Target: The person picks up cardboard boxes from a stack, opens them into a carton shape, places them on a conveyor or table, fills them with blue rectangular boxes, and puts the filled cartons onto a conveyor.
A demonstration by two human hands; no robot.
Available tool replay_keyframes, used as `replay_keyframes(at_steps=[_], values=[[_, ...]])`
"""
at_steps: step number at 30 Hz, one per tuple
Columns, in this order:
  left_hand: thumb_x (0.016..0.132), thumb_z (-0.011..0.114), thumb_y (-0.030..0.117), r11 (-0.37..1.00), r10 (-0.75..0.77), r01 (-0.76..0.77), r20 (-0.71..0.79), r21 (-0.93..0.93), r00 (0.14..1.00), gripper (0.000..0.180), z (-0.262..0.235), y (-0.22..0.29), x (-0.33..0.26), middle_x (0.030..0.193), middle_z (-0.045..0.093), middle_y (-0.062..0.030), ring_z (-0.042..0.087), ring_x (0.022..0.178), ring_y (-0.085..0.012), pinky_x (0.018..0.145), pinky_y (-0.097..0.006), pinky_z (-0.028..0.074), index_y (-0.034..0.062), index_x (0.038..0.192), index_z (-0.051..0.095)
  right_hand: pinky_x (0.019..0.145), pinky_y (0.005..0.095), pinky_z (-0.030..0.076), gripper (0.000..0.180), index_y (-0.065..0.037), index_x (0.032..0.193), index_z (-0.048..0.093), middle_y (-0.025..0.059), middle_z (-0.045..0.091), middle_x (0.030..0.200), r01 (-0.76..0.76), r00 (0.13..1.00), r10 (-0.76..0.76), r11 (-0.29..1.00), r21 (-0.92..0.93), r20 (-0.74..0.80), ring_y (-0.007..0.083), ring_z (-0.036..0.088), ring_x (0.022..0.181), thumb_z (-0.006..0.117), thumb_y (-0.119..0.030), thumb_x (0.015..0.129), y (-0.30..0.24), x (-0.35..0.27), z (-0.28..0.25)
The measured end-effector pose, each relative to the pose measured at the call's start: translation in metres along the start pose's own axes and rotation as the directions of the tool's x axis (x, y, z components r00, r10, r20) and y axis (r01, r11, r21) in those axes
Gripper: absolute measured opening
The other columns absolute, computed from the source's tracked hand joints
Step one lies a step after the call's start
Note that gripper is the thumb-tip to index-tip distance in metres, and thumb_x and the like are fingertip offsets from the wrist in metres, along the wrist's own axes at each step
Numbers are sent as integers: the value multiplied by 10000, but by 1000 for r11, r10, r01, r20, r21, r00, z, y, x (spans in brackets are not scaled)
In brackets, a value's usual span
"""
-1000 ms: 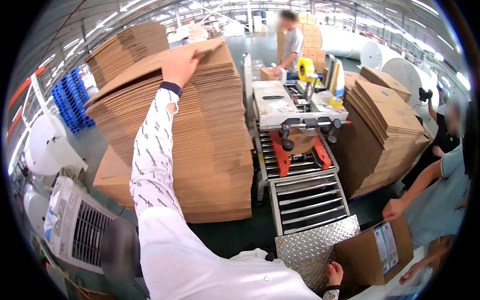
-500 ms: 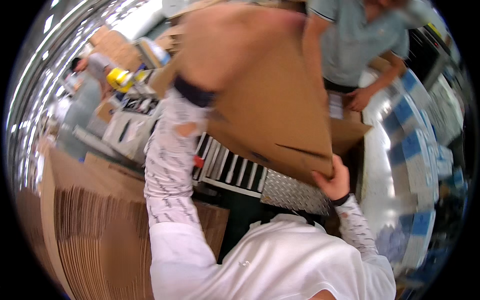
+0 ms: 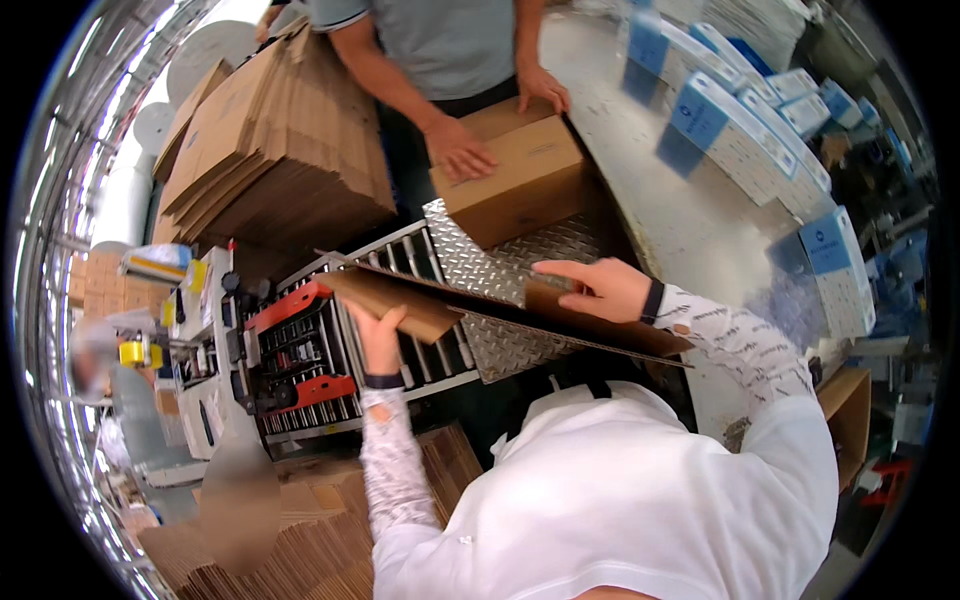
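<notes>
Carton (image 3: 500, 310) spanned left-to-right between hands over the tread plate (image 3: 468, 245). Left grip (image 3: 376, 338) touched its left end, hold unclear; right grip (image 3: 600, 288), released, fingers extended, was nearer the right end.

Bright scene, ceiling lights (image 3: 93, 27) lining the left edge, glints on textured metal plate (image 3: 515, 342), black fisheye corners

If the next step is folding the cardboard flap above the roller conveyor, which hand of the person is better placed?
Probably the left hand: it is right at that flap, over the roller conveyor. The right hand is toward the other end of the cardboard, nearer the pale table.
</notes>
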State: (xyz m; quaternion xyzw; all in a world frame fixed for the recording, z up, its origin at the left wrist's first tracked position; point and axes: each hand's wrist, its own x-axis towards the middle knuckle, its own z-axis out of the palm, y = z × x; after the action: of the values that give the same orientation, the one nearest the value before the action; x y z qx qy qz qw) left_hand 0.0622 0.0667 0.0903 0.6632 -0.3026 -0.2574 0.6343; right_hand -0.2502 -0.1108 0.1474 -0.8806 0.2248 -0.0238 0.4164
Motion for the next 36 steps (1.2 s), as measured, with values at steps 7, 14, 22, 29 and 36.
replay_keyframes(at_steps=[7,14,22,29,36], values=[[721,581,69,728,-235,-404,755,554,612,849,41,89,-26,1442,294,-227,267,1360,-305,1103,-445,228,34,1452,153,678,395,512,208,-78,923,659,154,658,821,31,941,-25,999,10,-337,333,632,746,597,-251,823,103,25,-98],[733,492,751,204,-832,-718,505,666,232,1093,183,11,-50,1477,123,-304,55,1391,-432,1110,-527,47,-8,1446,159,850,389,491,400,-77,1050,672,132,659,1066,-101,907,225,937,-334,356,299,606,1032,634,-389,803,174,60,13],[716,587,658,167,111,-854,851,493,514,975,178,58,-66,1482,176,-251,173,1374,-408,1055,-644,99,57,1423,286,907,415,450,309,-65,979,660,148,655,968,357,891,-96,750,-556,443,316,589,964,539,-330,876,64,57,-86],[773,599,369,359,79,-439,442,823,893,736,60,-49,-8,1458,304,-170,233,1369,-334,1084,-570,137,54,1390,350,686,285,461,99,-7,935,586,119,606,888,193,617,230,883,428,-753,233,581,745,511,-24,873,123,44,19],[957,360,354,916,-401,401,17,-10,916,467,-165,-152,-27,1297,523,-121,500,1178,-223,983,-318,392,71,1307,485,1016,380,359,689,0,1241,529,206,552,1214,-595,573,809,301,746,131,286,496,1184,595,-529,804,249,20,176]])
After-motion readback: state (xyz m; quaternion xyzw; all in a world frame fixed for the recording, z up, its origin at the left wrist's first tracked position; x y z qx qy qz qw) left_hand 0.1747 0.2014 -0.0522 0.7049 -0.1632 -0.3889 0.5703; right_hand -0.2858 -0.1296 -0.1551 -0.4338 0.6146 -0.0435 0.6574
